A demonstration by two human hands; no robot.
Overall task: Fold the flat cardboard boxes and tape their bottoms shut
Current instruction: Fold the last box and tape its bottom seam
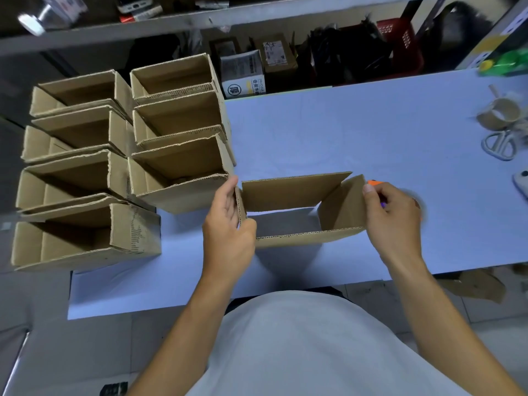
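One open box on the table, near its front edge, between two hands. Left hand gripping the box's left end wall, thumb inside, fingers outside. Right hand pinching the right end flap, with an orange object tucked behind its fingers. Seven folded boxes to the left, in two rows: four in the outer, three in the inner. At far right, one tape roll and one pair of scissors.

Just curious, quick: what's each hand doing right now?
Left hand: grips the box at its left end.
Right hand: pinches the box's right flap.
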